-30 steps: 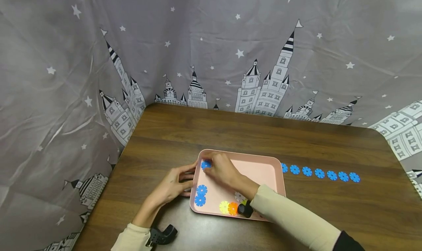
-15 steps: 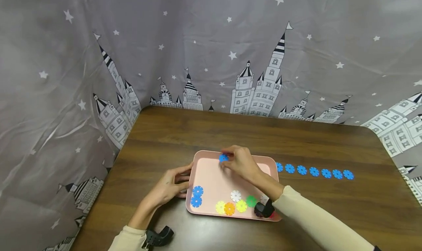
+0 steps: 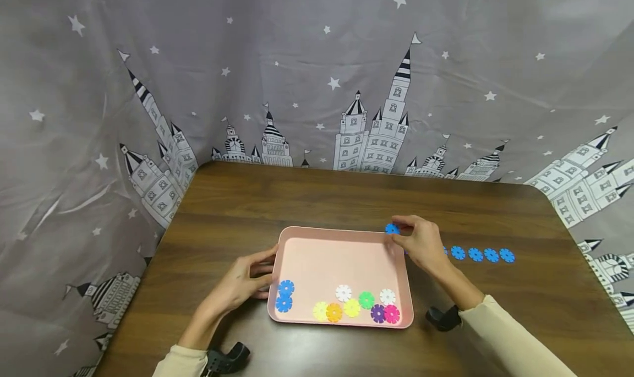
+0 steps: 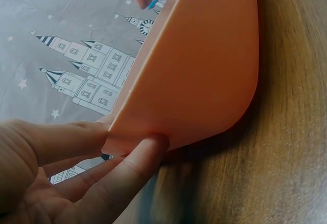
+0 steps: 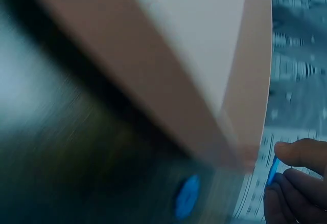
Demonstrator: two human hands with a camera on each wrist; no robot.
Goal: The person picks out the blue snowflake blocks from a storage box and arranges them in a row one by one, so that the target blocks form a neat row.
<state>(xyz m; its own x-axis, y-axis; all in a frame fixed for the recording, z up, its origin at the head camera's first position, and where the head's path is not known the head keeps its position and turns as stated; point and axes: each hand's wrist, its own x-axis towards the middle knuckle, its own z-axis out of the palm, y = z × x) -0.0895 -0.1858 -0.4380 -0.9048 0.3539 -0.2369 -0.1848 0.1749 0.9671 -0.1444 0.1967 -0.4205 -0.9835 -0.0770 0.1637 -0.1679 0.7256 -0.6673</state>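
Observation:
My right hand [image 3: 425,245] pinches a blue flower-shaped disc [image 3: 392,229] between thumb and fingers, above the far right corner of the pink tray [image 3: 342,233]. In the right wrist view this disc [image 5: 273,171] shows edge-on at the fingertips. My left hand [image 3: 240,280] rests its fingers against the tray's left side; the left wrist view has fingertips at the rim and on the outer wall [image 4: 199,65]. Two overlapping blue discs [image 3: 284,295] lie in the tray's near left corner.
Along the tray's near side lie white, yellow, orange, green [image 3: 366,300], purple and pink [image 3: 392,313] discs. Right of the tray, a row of blue discs [image 3: 475,255] runs across the wooden table [image 3: 297,195], partly hidden by my right hand. A grey castle-print curtain [image 3: 307,63] hangs behind.
My right hand has carried the blue disc from the tray's far left corner to the right, to its far right corner. The left hand stays at the tray's side. The head view has shifted slightly.

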